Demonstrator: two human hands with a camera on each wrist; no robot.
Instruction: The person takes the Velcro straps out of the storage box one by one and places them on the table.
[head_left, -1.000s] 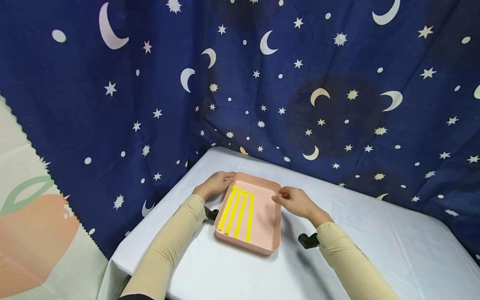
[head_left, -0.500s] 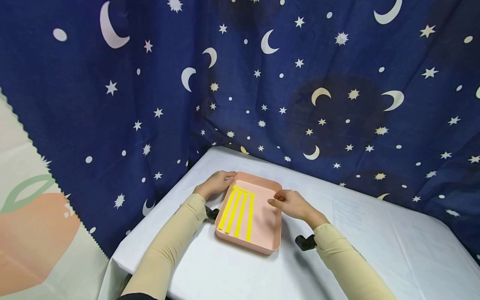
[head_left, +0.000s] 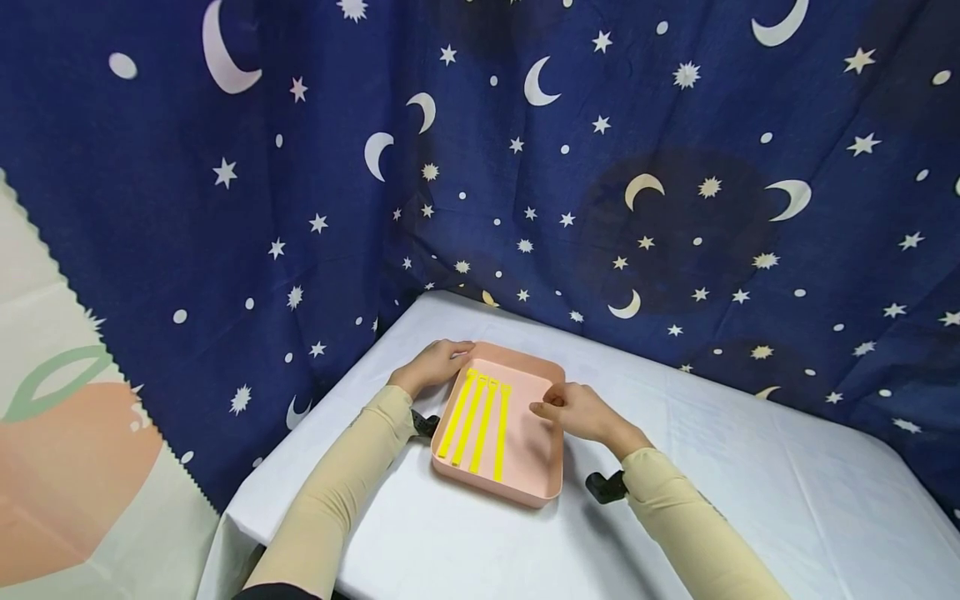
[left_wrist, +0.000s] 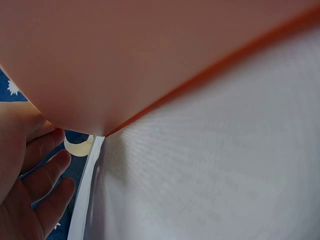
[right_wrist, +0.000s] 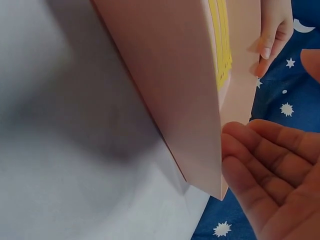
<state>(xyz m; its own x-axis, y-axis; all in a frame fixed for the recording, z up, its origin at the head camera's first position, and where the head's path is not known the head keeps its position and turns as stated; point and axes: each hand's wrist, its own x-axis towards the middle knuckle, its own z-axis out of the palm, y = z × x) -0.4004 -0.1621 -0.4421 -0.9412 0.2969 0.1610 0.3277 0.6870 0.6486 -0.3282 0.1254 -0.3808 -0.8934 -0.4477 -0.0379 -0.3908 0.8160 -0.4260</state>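
Head view: your bench (head_left: 750, 483) is draped in a plain white cloth and tucked into a corner, with a dark blue curtain (head_left: 600, 167) of moons and stars hanging behind and to the left of it. Off to the far left hangs a pale cloth (head_left: 52, 433) with an orange fruit print. The pink tray (head_left: 525, 483) sits flat on the bench near the back left corner, and four yellow strips (head_left: 476, 414) lie side by side along its left half, running front to back. Your left hand (head_left: 432, 365) rests on the tray's far left corner, fingers laid over the rim; from the left wrist view the fingers (left_wrist: 45, 172) look loosely extended beside the tray wall, not curled tight. Your right hand (head_left: 573, 410) is at the tray's right rim, fingers gently bent with the tips over the inside edge; the right wrist view shows the fingers (right_wrist: 270, 160) relaxed, just beside the tray's outer wall, holding nothing. Both beige sleeves (head_left: 337, 492) reach in from the near edge, and a black wrist mount (head_left: 603, 487) shows under your right forearm.
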